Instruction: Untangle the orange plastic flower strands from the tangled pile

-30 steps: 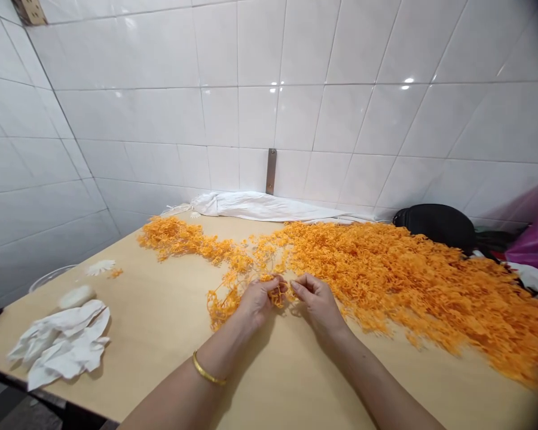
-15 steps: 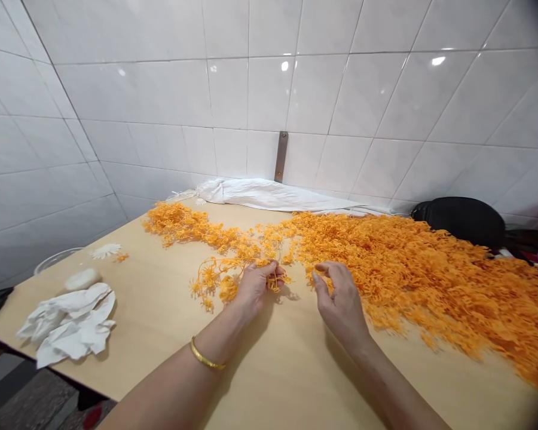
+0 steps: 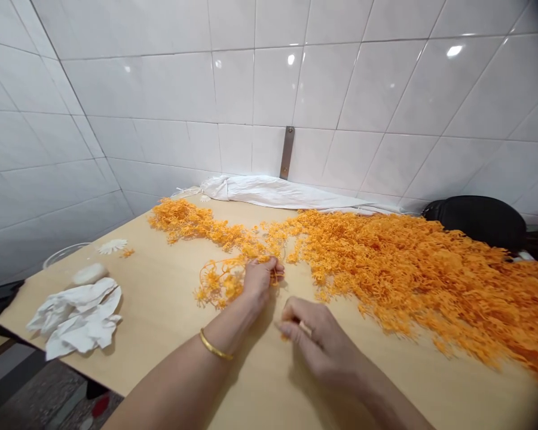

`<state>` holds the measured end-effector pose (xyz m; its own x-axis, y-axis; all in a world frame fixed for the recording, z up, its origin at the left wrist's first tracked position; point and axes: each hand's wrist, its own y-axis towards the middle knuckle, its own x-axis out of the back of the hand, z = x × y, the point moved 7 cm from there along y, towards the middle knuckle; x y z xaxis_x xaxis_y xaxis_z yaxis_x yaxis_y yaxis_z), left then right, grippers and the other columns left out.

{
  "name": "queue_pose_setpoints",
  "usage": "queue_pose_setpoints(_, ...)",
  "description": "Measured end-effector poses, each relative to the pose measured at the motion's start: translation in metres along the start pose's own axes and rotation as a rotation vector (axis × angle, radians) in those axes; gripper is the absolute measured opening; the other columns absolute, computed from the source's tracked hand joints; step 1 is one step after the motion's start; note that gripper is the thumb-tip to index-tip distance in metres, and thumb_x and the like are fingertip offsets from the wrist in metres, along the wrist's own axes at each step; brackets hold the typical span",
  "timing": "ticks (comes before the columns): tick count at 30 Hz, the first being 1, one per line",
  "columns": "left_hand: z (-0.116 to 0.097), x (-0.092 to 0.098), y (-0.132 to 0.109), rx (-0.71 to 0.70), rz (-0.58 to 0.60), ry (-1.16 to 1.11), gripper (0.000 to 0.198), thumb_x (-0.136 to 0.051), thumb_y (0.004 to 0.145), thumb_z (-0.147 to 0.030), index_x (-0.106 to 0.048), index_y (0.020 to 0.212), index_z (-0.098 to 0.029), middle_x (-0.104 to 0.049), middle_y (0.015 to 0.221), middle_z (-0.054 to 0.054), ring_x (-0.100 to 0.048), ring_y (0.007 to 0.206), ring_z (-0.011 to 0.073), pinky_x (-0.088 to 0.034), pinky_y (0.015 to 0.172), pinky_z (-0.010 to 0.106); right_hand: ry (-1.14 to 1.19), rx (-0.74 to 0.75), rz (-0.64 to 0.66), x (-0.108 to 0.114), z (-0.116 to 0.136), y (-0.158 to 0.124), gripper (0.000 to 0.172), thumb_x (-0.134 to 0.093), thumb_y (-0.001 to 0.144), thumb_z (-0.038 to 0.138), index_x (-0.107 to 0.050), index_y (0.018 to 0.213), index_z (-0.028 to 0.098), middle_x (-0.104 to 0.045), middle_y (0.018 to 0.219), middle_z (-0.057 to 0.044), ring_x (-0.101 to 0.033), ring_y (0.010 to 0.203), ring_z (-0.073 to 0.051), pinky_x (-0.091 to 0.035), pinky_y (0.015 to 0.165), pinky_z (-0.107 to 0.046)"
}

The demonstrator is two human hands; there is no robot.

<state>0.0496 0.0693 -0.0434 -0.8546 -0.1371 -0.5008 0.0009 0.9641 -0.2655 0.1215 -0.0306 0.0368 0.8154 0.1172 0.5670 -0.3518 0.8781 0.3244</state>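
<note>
My left hand is closed on orange stringy pieces near the middle of the table, with a small orange clump spread out just left of it. Nearer to me and to the right, my right hand is curled in a pinch over the bare tabletop. A tiny orange bit shows under its fingertips, too blurred to make out. A big heap of orange pieces covers the right side, and a thinner orange strip runs off to the back left.
On the left of the wooden table lie a crumpled white cloth, a white oval object and a white flower-like piece. White fabric lies along the tiled wall. A black case stands at the back right.
My right hand has moved left and closer to me, away from the heap's edge, and its fingers have closed. My left hand keeps its hold. The view has shifted slightly.
</note>
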Motion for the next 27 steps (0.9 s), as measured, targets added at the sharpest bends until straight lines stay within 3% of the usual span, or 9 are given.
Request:
queue_pose_setpoints(2,-0.003,0.003,0.003,-0.004,-0.01,-0.001,0.009,-0.058,0.066,-0.017,-0.051,0.062,-0.013,-0.054,0.051,0.001,-0.049,0.043,0.0083,-0.04,0.047,0.022,0.083,-0.049,-0.065,0.009,-0.002,-0.001,0.017,-0.043,0.079,0.027,-0.045,0.064,0.019,-0.048,0.059,0.002,-0.045,0.055,-0.011,-0.035,0.052,-0.023)
queue_pose_setpoints(5,0.001,-0.008,-0.005,0.035,0.144,0.078,0.009,-0.061,0.064,-0.018,-0.053,0.064,-0.012,-0.057,0.055,0.003,-0.051,0.047,0.0101,-0.04,0.048,0.023,0.275,-0.274,-0.334,0.035,-0.039,-0.003,0.011,-0.047,0.077,0.03,-0.047,0.078,0.019,-0.054,0.065,0.0,-0.051,0.057,-0.012,-0.039,0.053,-0.024)
queue_pose_setpoints(7,0.008,-0.016,-0.014,0.064,0.251,0.157,0.011,-0.063,0.063,-0.018,-0.055,0.063,-0.011,-0.057,0.055,0.004,-0.052,0.048,0.0104,-0.04,0.049,0.023,0.374,-0.386,-0.413,0.043,-0.063,-0.005,0.017,-0.047,0.075,0.032,-0.046,0.087,0.019,-0.053,0.063,0.001,-0.05,0.053,-0.011,-0.039,0.05,-0.024)
queue_pose_setpoints(9,0.012,-0.022,-0.021,0.068,0.32,0.212,0.011,-0.064,0.062,-0.018,-0.056,0.062,-0.011,-0.056,0.055,0.004,-0.051,0.048,0.0096,-0.038,0.048,0.022,0.393,-0.4,-0.41,0.044,-0.074,-0.004,0.023,-0.047,0.076,0.036,-0.047,0.091,0.019,-0.048,0.059,0.003,-0.047,0.051,-0.011,-0.038,0.049,-0.023)
queue_pose_setpoints(13,0.012,-0.028,-0.029,0.03,0.411,0.235,0.011,-0.065,0.06,-0.016,-0.055,0.059,-0.012,-0.053,0.05,0.001,-0.045,0.042,0.0067,-0.034,0.045,0.02,0.209,-0.326,-0.37,0.038,-0.069,-0.001,0.038,-0.051,0.073,0.042,-0.047,0.101,0.018,-0.04,0.054,0.006,-0.04,0.047,-0.01,-0.033,0.044,-0.022)
queue_pose_setpoints(17,0.015,-0.035,-0.036,0.103,0.531,0.28,0.012,-0.067,0.056,-0.01,-0.057,0.062,-0.012,-0.053,0.05,0.0,-0.047,0.043,0.0075,-0.036,0.045,0.021,0.015,-0.209,-0.399,0.038,-0.061,0.003,0.02,-0.045,0.079,0.036,-0.055,0.08,0.018,-0.044,0.057,0.003,-0.04,0.053,-0.011,-0.032,0.049,-0.023)
queue_pose_setpoints(21,0.011,-0.036,-0.04,0.245,0.534,0.011,0.041,-0.067,0.054,-0.007,-0.059,0.093,-0.02,-0.062,0.084,0.004,-0.058,0.067,0.0122,-0.044,0.065,0.027,0.053,-0.216,-0.441,0.042,-0.07,0.002,0.026,-0.042,0.081,0.036,-0.045,0.061,0.019,-0.041,0.054,0.003,-0.037,0.051,-0.009,-0.03,0.047,-0.022)
queue_pose_setpoints(23,0.009,-0.037,-0.039,0.294,0.546,-0.103,0.034,-0.064,0.063,-0.018,-0.059,0.097,-0.019,-0.06,0.093,0.006,-0.058,0.074,0.014,-0.045,0.07,0.03,0.079,-0.245,-0.42,0.04,-0.075,0.001,0.027,-0.041,0.081,0.037,-0.041,0.061,0.019,-0.039,0.051,0.004,-0.035,0.047,-0.009,-0.028,0.044,-0.021)
queue_pose_setpoints(27,0.012,-0.029,-0.029,0.281,0.438,-0.073,0.014,-0.055,0.073,-0.023,-0.062,0.077,-0.012,-0.061,0.077,0.008,-0.057,0.065,0.014,-0.045,0.065,0.029,0.046,-0.276,-0.373,0.035,-0.077,0.001,0.033,-0.037,0.083,0.039,-0.034,0.057,0.02,-0.036,0.048,0.005,-0.033,0.044,-0.009,-0.025,0.043,-0.022)
